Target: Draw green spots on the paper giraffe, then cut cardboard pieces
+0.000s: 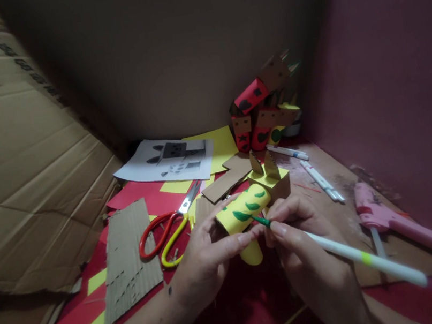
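We have green leaf-shaped ink marks point(252, 206) on the yellow paper tube point(231, 227) our left hand point(208, 255) grips, our right hand point(315, 258) pinching the slim white green-tipped marker point(334, 247) at it, far side unseen.

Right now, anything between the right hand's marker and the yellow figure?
Nothing visible. The right hand holds the green-tipped marker with its tip at the green leaf shapes on the yellow figure. The left hand supports the tube, fingertips close to the tip but not across it.

Your red surface point(231, 317) carries scissors point(185, 211); beside them you have corrugated cardboard point(129, 261) left, printed paper point(139, 165) beyond, brown board point(367, 264) right.
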The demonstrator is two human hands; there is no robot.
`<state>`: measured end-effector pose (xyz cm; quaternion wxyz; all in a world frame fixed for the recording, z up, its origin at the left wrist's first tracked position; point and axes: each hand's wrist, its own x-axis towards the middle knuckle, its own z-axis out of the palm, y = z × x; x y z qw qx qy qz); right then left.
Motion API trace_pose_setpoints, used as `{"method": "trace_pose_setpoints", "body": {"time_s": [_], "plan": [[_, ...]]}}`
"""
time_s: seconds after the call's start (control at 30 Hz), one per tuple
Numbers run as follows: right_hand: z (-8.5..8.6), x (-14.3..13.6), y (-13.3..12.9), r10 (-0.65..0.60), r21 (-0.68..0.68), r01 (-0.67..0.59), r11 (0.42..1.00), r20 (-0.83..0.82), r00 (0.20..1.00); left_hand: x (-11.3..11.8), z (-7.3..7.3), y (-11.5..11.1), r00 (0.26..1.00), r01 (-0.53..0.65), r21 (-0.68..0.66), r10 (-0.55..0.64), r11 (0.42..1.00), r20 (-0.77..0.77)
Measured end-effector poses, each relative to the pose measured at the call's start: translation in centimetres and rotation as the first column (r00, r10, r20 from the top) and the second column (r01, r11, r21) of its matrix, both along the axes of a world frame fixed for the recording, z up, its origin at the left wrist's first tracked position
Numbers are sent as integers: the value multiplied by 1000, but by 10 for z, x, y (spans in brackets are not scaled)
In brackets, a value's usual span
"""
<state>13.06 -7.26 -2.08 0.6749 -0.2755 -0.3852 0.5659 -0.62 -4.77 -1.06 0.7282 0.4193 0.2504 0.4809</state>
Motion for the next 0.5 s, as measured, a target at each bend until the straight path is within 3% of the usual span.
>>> {"method": "trace_pose_setpoints", "body": {"time_s": [0.17,0.37,0.5], "plan": [[-3,0,0,-2,88,-4,996,62,998,0,-1,0,1000,-21,-12,21,1000,0],[-1,-1,-3,-50,91,40,995,101,994,-2,-5,1,999,-28,45,30,999,-40],[-1,-1,-5,-17,64,10,998,103,995,-4,-8,0,986,-83,96,95,992,-134]]}}
